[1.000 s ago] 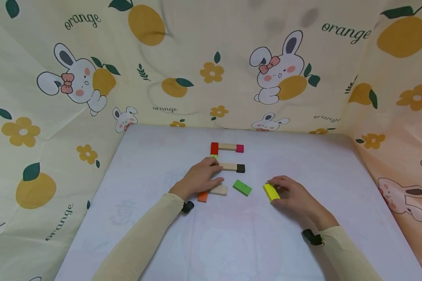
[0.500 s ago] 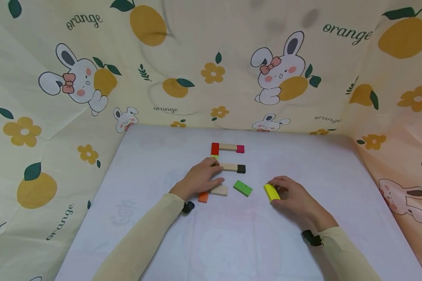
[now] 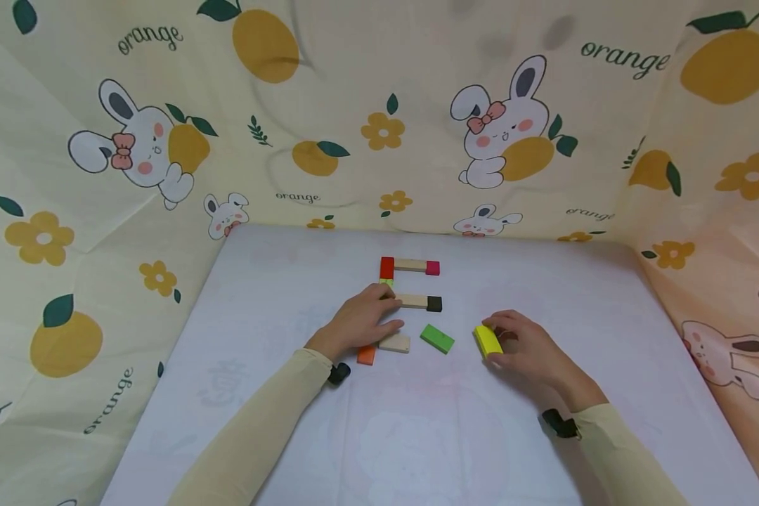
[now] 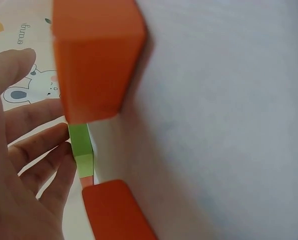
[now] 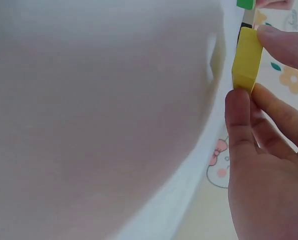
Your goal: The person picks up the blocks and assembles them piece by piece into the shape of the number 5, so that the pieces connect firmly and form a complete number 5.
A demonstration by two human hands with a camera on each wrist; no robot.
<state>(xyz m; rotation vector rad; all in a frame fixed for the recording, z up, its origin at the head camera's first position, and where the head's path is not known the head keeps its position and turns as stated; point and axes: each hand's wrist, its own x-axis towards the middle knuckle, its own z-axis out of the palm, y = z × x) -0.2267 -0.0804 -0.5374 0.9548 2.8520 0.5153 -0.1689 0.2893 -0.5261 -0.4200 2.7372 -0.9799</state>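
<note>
The right hand's [image 3: 534,355] fingers pinch the yellow block [image 3: 488,341], right of the green block [image 3: 437,339]. The left hand's [image 3: 360,318] fingers, loosely extended and grasping nothing, touch the row of blocks [image 4: 82,142]. Near lies the orange block [image 3: 366,355]; far, the red block [image 3: 387,268], all on the table [image 3: 455,429].

Long cream sleeves [image 3: 262,427] end near black wrist-worn devices [image 3: 559,424].

Two hands [image 3: 362,318] [image 3: 534,355], two sleeves [image 3: 262,425] [image 3: 626,450], blocks [image 3: 437,339] (ten-plus)
</note>
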